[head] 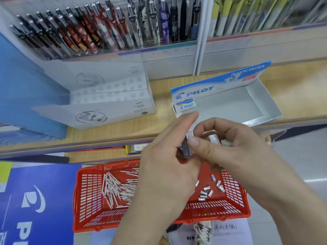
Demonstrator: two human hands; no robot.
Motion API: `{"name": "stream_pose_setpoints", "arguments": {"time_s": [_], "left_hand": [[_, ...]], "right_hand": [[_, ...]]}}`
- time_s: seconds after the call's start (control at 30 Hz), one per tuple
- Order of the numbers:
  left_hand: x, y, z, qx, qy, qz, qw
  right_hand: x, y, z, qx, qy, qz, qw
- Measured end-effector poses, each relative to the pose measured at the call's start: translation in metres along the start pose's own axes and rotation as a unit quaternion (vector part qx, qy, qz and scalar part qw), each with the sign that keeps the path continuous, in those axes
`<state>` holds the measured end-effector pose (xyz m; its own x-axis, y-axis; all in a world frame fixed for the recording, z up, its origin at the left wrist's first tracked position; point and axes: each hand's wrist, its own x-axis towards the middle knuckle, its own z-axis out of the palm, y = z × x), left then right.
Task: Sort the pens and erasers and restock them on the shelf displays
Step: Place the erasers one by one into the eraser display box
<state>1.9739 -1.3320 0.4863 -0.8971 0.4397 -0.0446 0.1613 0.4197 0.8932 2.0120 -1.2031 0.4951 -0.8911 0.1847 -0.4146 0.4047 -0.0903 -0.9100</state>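
A blue-and-white eraser (pixel 186 149) is pinched upright between the fingers of the left hand (pixel 164 165), above the front edge of the wooden shelf (pixel 115 131). The thumb of the right hand (pixel 235 149) is pressed against its side. In the curled fingers of the right hand a few more erasers (pixel 215 138) are held, probably two or three, as this part is blurred. On the shelf a Pilot display box (pixel 261 96) is placed near the front edge, and one wrapped eraser (pixel 186 105) is laid in its front left corner. A white pen box (pixel 113 106) is set to the left of it. Below the shelf a red basket (pixel 88 200) is seen, with pens (pixel 115 188) heaped in its left half and loose erasers (pixel 206 190) scattered in its right half.
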Motion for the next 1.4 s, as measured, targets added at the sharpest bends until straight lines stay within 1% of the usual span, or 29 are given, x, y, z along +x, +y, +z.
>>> {"name": "stream_pose_setpoints", "arguments": {"time_s": [0.1, 0.17, 0.2, 0.27, 0.3, 0.37, 0.43, 0.5, 0.57, 0.63, 0.7, 0.77, 0.8, 0.83, 0.87, 0.97, 1.0, 1.1, 1.13, 1.17, 1.2, 1.27, 1.33, 1.4], "left_hand": [[0.003, 0.002, 0.000, 0.094, -0.025, 0.062, 0.993], [0.004, 0.005, -0.001, 0.107, -0.038, 0.082, 0.990], [0.004, 0.006, -0.001, 0.075, -0.043, 0.068, 0.994], [0.004, 0.008, -0.004, -0.050, -0.042, 0.018, 0.998], [0.005, 0.008, -0.005, -0.108, -0.033, -0.001, 0.994], [0.007, 0.005, -0.009, -0.174, -0.011, -0.032, 0.984], [0.009, 0.000, -0.009, -0.191, 0.003, -0.050, 0.980], [0.010, -0.002, -0.010, -0.196, 0.009, -0.051, 0.979], [0.012, -0.001, -0.011, -0.192, -0.005, -0.041, 0.980], [0.015, -0.001, -0.011, -0.180, -0.007, -0.029, 0.983], [0.017, 0.001, -0.007, -0.185, 0.020, -0.026, 0.982], [0.018, 0.006, 0.002, -0.208, 0.056, -0.035, 0.976], [0.018, 0.007, 0.006, -0.217, 0.063, -0.044, 0.973], [0.017, 0.008, 0.008, -0.216, 0.063, -0.051, 0.973], [0.017, 0.006, 0.008, -0.205, 0.058, -0.055, 0.975], [0.019, 0.000, -0.002, -0.189, 0.027, -0.045, 0.980], [0.021, -0.002, -0.008, -0.187, -0.004, -0.035, 0.982], [0.030, -0.004, -0.019, -0.139, -0.142, 0.010, 0.980], [0.032, -0.003, -0.021, -0.121, -0.165, 0.019, 0.979], [0.035, -0.001, -0.022, -0.112, -0.169, 0.019, 0.979], [0.038, -0.001, -0.023, -0.113, -0.158, 0.007, 0.981], [0.042, -0.001, -0.023, -0.128, -0.099, -0.023, 0.987], [0.045, -0.004, -0.020, -0.117, -0.026, -0.036, 0.992], [0.048, -0.009, -0.015, -0.076, -0.001, -0.033, 0.997]], "right_hand": [[-0.002, 0.000, 0.002, -0.025, 0.002, -0.012, 1.000], [-0.001, 0.000, -0.001, -0.029, 0.009, -0.016, 0.999], [-0.001, 0.001, -0.004, -0.009, 0.013, -0.013, 1.000], [0.000, 0.001, -0.009, 0.069, 0.010, -0.003, 0.998], [0.001, 0.002, -0.012, 0.099, 0.009, -0.002, 0.995], [0.001, 0.003, -0.018, 0.122, 0.005, -0.006, 0.993], [0.001, 0.001, -0.022, 0.114, -0.013, -0.012, 0.993], [0.001, -0.002, -0.024, 0.088, -0.023, -0.015, 0.996], [0.003, -0.005, -0.027, 0.063, -0.014, -0.012, 0.998], [0.005, -0.007, -0.028, 0.061, -0.007, -0.014, 0.998], [0.009, -0.007, -0.026, 0.106, 0.010, -0.016, 0.994], [0.013, -0.005, -0.018, 0.200, 0.033, -0.011, 0.979], [0.014, -0.005, -0.013, 0.238, 0.037, -0.012, 0.970], [0.015, -0.005, -0.009, 0.249, 0.035, -0.014, 0.968], [0.015, -0.005, -0.008, 0.229, 0.035, -0.017, 0.973], [0.014, -0.011, -0.014, 0.092, 0.038, -0.025, 0.995], [0.015, -0.014, -0.018, 0.055, 0.031, -0.022, 0.998], [0.021, -0.020, -0.025, -0.010, -0.024, 0.002, 1.000], [0.024, -0.020, -0.026, -0.019, -0.042, 0.009, 0.999], [0.025, -0.021, -0.027, -0.023, -0.058, 0.015, 0.998], [0.026, -0.022, -0.028, -0.023, -0.069, 0.019, 0.997], [0.026, -0.025, -0.030, -0.027, -0.073, 0.014, 0.997], [0.028, -0.026, -0.032, -0.058, -0.043, 0.003, 0.997], [0.032, -0.024, -0.034, -0.092, -0.004, -0.005, 0.996]]}}
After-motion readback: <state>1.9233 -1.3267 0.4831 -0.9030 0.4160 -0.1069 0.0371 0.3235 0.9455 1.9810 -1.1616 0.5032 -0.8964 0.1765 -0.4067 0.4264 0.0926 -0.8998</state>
